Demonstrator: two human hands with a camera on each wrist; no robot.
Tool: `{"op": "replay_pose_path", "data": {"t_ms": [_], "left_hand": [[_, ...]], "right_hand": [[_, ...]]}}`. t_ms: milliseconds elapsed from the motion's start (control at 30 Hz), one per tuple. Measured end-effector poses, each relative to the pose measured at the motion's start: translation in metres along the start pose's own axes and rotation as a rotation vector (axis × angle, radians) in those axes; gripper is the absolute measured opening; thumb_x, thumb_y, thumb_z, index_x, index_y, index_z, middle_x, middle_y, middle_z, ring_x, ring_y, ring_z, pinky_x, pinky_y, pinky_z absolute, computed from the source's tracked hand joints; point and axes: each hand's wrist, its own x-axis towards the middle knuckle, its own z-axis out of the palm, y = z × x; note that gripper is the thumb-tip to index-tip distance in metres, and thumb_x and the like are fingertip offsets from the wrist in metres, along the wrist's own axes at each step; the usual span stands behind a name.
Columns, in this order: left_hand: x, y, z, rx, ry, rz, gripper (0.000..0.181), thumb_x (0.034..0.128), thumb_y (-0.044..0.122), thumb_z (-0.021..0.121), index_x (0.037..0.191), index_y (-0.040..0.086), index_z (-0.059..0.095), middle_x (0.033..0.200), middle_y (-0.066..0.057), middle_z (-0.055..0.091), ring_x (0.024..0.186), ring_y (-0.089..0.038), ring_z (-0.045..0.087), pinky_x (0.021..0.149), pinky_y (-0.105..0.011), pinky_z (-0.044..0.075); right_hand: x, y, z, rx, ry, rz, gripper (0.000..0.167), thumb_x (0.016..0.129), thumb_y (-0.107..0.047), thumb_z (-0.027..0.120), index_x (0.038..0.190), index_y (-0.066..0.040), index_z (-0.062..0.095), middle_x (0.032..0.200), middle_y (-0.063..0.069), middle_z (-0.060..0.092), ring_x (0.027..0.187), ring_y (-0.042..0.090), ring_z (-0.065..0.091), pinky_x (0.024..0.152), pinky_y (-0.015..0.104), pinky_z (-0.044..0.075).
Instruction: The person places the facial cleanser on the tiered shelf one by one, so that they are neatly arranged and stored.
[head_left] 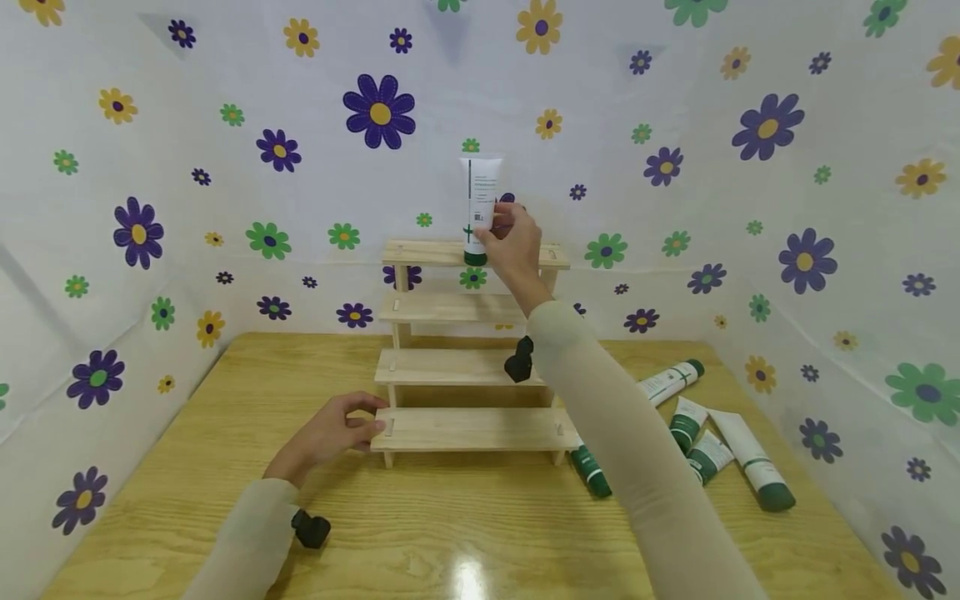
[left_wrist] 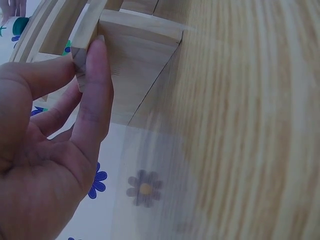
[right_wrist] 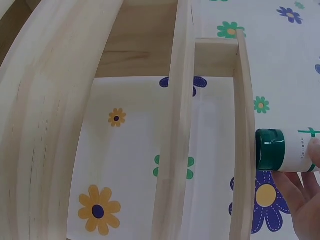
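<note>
A white tube [head_left: 482,192] with a green cap [head_left: 475,257] stands upright, cap down, at the top board of a stepped wooden rack [head_left: 450,367]. My right hand [head_left: 516,242] pinches the tube from its right side, low on the body. In the right wrist view the green cap [right_wrist: 270,150] appears to meet the top board [right_wrist: 245,150]. My left hand [head_left: 330,429] grips the left end of the rack's lowest board. The left wrist view has the thumb and fingers [left_wrist: 97,95] on either side of that board's end.
Several more white-and-green tubes lie on the wooden table [head_left: 300,533] right of the rack, among them a long tube [head_left: 750,454] and a small tube [head_left: 708,457]. One tube [head_left: 592,472] lies beside the rack's lower right leg. Flower-printed white cloth [head_left: 315,192] encloses the back and sides.
</note>
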Motion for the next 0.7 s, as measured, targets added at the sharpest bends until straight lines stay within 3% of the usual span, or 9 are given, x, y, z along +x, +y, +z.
{"op": "replay_pose_path", "data": {"t_ms": [267,700], "left_hand": [[0.0,-0.001,0.0,-0.002,-0.007,0.015,0.048,0.103,0.02,0.066,0.141,-0.005,0.051,0.132,-0.028,0.058,0.104,-0.021,0.071,0.082,-0.036,0.063],[0.0,-0.002,-0.001,-0.01,-0.014,0.013,0.048,0.1033,0.021,0.065,0.141,-0.006,0.05,0.132,-0.029,0.058,0.103,-0.02,0.071,0.082,-0.035,0.063]], "right_hand": [[0.001,-0.003,0.019,0.057,-0.004,-0.029,0.04,0.093,-0.003,0.074,0.131,0.0,0.061,0.119,0.019,0.07,0.102,0.029,0.071,0.093,0.035,0.06],[0.005,-0.007,0.041,0.053,-0.009,-0.024,0.041,0.092,-0.005,0.077,0.13,0.0,0.062,0.116,0.019,0.073,0.102,0.029,0.072,0.092,0.035,0.06]]}}
